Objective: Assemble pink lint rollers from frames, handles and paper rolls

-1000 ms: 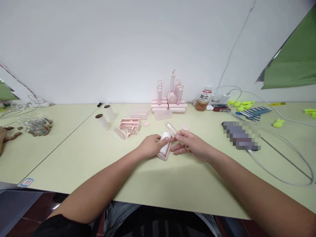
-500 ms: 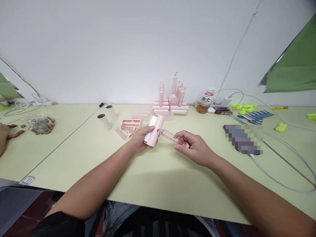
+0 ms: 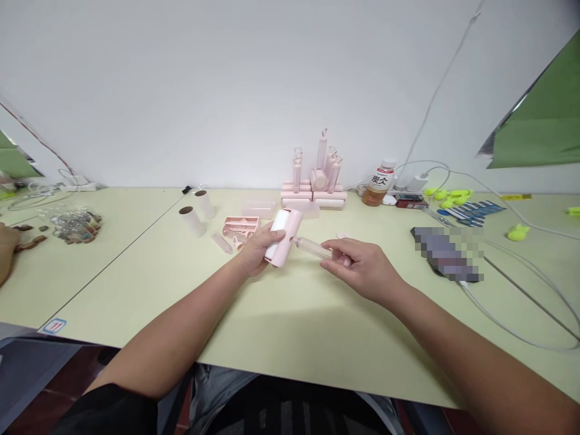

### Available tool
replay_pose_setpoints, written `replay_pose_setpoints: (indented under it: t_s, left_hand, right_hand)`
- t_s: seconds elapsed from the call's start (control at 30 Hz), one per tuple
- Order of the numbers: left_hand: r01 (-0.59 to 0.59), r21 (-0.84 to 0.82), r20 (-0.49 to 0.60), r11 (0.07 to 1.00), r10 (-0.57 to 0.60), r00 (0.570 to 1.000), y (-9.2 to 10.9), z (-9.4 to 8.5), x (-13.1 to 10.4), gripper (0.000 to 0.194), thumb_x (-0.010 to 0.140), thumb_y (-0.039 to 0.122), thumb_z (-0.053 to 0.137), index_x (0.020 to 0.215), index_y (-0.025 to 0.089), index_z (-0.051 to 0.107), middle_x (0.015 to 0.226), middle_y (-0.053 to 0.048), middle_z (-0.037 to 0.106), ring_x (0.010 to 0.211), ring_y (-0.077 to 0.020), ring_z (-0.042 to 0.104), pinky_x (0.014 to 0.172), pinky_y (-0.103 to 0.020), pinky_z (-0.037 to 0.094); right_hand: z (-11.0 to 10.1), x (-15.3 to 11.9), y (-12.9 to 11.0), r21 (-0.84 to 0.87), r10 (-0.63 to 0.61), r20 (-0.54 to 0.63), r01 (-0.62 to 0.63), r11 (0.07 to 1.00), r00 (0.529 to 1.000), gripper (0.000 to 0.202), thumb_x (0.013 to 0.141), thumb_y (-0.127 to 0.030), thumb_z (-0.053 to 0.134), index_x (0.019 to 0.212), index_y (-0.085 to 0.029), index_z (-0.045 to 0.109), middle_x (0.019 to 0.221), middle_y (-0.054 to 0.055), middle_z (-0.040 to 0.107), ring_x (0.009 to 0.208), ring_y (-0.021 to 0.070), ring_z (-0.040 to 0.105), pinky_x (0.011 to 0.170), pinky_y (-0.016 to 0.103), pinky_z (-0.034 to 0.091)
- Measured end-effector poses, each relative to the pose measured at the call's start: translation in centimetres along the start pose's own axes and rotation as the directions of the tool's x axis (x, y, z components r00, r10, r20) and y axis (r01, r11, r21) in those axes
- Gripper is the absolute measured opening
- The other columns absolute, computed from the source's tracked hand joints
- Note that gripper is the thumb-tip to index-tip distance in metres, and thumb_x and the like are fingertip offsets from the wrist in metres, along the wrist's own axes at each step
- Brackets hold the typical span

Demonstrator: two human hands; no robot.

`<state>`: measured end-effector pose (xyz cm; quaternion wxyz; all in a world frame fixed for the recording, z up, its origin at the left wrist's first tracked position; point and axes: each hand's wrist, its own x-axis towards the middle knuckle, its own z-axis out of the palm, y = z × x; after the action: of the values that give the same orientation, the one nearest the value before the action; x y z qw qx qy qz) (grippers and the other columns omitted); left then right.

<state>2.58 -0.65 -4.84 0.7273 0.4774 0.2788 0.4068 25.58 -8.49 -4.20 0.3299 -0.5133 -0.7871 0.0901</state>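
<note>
My left hand [image 3: 256,251] is closed round a pink roller case [image 3: 290,232] with a white roll [image 3: 277,228] in it, tilted above the table. Between the fingers of my right hand [image 3: 357,263] is a clear pink handle [image 3: 313,248], whose narrow tip is at the hole in the case's side. Whether the tip has entered the hole is too small to tell. Just left of the case lie an opened pink case [image 3: 242,224], small pink parts and a short clear pink tube [image 3: 222,242].
Pink rollers [image 3: 296,196] with upright handles are stacked by the wall. Two cardboard-cored rolls [image 3: 192,222] stand left. A bottle [image 3: 379,182], a phone [image 3: 446,254] and cables lie right. Another person's hand [image 3: 6,244] is at far left, near brown pieces.
The view has shifted slightly. My two hands hold the same case and handle in nearly the same pose.
</note>
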Motion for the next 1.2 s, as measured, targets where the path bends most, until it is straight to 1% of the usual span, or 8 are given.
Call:
replay_pose_setpoints:
  t_s: [0.17,0.33,0.5,0.6,0.67,0.83,1.03,1.2]
  left_hand:
    - [-0.019,0.087,-0.003,0.996,0.019,1.0,-0.2,-0.4,0.2,0.05,0.063,0.041,0.077,0.103,0.019,0.055,0.078,0.001,0.058,0.062,-0.0107,0.051,0.055,-0.022,0.036]
    - [-0.06,0.136,0.007,0.989,0.059,0.998,-0.3,-0.5,0.2,0.046,0.065,0.041,0.075,0.101,0.019,0.057,0.082,0.0,0.059,0.067,-0.0121,0.052,0.058,-0.023,0.037]
    - [-0.1,0.19,0.022,0.977,0.098,0.995,-0.4,-0.4,0.2,0.044,0.069,0.042,0.073,0.102,0.018,0.057,0.081,0.0,0.056,0.069,-0.0124,0.051,0.059,-0.023,0.037]
    - [-0.098,0.26,0.016,0.961,0.097,0.995,-0.4,-0.5,0.1,0.046,0.07,0.044,0.071,0.104,0.018,0.055,0.079,0.001,0.054,0.066,-0.0121,0.049,0.057,-0.023,0.035]
    - [-0.107,0.352,0.005,0.93,0.113,0.994,-0.2,-0.6,0.0,0.048,0.07,0.046,0.07,0.105,0.018,0.054,0.08,0.001,0.054,0.067,-0.0125,0.049,0.057,-0.023,0.035]
    - [-0.159,0.612,0.015,0.774,0.19,0.982,0.5,-0.7,-0.4,0.048,0.074,0.052,0.064,0.108,0.019,0.054,0.091,-0.001,0.058,0.076,-0.016,0.052,0.062,-0.024,0.039]
    - [-0.12,0.701,0.04,0.703,0.129,0.991,1.0,-0.3,-0.8,0.055,0.077,0.054,0.063,0.119,0.019,0.052,0.097,-0.005,0.058,0.081,-0.0201,0.056,0.057,-0.025,0.041]
    - [-0.129,0.72,0.057,0.682,0.128,0.99,0.7,0.6,-1.0,0.056,0.079,0.053,0.062,0.121,0.018,0.05,0.102,-0.006,0.06,0.085,-0.0217,0.058,0.062,-0.027,0.044]
  right_hand:
    - [-0.1,-0.1,0.0,-0.049,-0.015,-0.005,0.015,0.999,1.0,0.031,0.089,-0.041,0.059,0.112,-0.022,0.069,0.079,0.005,0.066,0.064,0.0185,0.06,0.07,0.037,0.052]
    - [-0.3,-0.1,-0.4,-0.036,0.006,0.01,-0.006,0.999,1.0,0.032,0.088,-0.043,0.059,0.11,-0.022,0.071,0.077,0.005,0.066,0.065,0.019,0.06,0.069,0.035,0.05]
    - [-0.8,0.0,-1.1,0.058,0.077,0.172,-0.088,0.994,0.982,0.033,0.093,-0.044,0.049,0.1,-0.022,0.072,0.067,0.001,0.061,0.059,0.0157,0.052,0.057,0.028,0.04]
    - [-1.0,0.0,-1.3,0.106,0.098,0.232,-0.125,0.986,0.968,0.033,0.095,-0.045,0.046,0.092,-0.022,0.071,0.064,0.0,0.056,0.058,0.0147,0.047,0.055,0.026,0.035]
    - [-1.0,0.0,-1.4,0.123,0.113,0.257,-0.148,0.981,0.96,0.033,0.095,-0.044,0.046,0.089,-0.022,0.069,0.066,0.0,0.057,0.059,0.0148,0.046,0.055,0.027,0.035]
    - [-0.6,-0.1,-1.4,0.173,0.124,0.275,-0.176,0.969,0.953,0.032,0.094,-0.043,0.046,0.09,-0.022,0.07,0.073,0.0,0.062,0.062,0.0158,0.049,0.056,0.027,0.035]
    - [-0.2,-0.2,-1.4,0.188,0.116,0.288,-0.175,0.966,0.951,0.031,0.094,-0.042,0.046,0.096,-0.023,0.069,0.07,0.0,0.058,0.06,0.0151,0.046,0.056,0.027,0.034]
    - [0.1,0.0,-0.7,0.259,0.097,0.304,-0.18,0.949,0.948,0.029,0.094,-0.042,0.046,0.084,-0.021,0.063,0.064,-0.003,0.047,0.059,0.0136,0.041,0.056,0.026,0.031]
